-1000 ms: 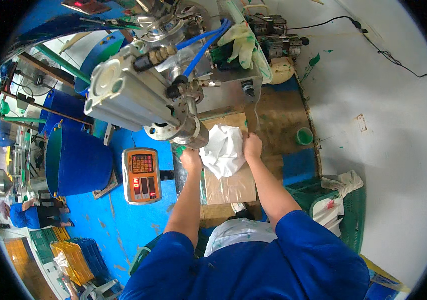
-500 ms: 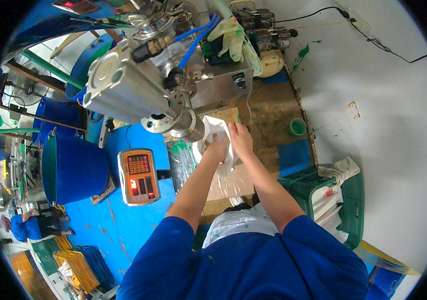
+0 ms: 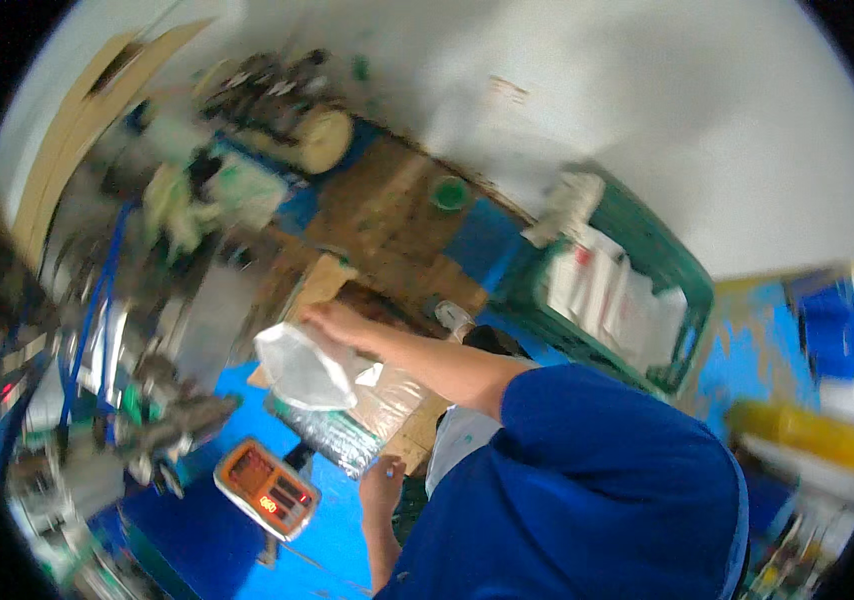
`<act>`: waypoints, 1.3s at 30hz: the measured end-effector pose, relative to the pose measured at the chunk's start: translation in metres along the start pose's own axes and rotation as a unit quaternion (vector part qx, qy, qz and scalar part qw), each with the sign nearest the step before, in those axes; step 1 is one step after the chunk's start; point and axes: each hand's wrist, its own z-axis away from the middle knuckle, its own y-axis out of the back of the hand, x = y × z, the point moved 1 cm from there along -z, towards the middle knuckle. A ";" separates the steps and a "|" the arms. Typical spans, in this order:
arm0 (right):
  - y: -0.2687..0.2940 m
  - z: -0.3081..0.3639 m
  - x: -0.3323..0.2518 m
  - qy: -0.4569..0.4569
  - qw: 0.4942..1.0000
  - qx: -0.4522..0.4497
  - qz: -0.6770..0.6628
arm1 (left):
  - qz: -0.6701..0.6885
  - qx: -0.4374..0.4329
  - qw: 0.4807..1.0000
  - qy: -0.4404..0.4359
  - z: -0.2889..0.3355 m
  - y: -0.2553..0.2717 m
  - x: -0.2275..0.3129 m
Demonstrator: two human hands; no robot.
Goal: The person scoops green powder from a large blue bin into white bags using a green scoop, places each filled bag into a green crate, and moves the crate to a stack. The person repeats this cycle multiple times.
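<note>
A white bag (image 3: 307, 372) hangs with its mouth spread over a film-wrapped surface (image 3: 392, 405). My right hand (image 3: 339, 324) is closed on the bag's rim, on the side away from the scale. Apart from the bag, my left hand (image 3: 381, 488) is low beside the near end of the film-wrapped surface. Its fingers look curled, and anything inside them is hidden. An orange-framed digital scale (image 3: 267, 488) with lit red figures lies to the left of my left hand. Motion blurs much of the picture.
A green crate (image 3: 695, 300) holding white bags stands at the right by the wall. Farther off are a green-stained cup (image 3: 449, 192) and a pale round object (image 3: 327, 140). Blurred metal machinery (image 3: 162, 420) with blue hoses (image 3: 97, 305) fills the left side.
My view has swung to the right. My left hand has come out of the bag and drawn back toward me. The bag has left the machine's spout, still in my right hand.
</note>
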 end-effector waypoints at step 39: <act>0.414 0.372 0.242 -0.168 0.836 0.513 -0.098 | 0.091 -0.114 0.983 0.112 -0.058 -0.135 0.088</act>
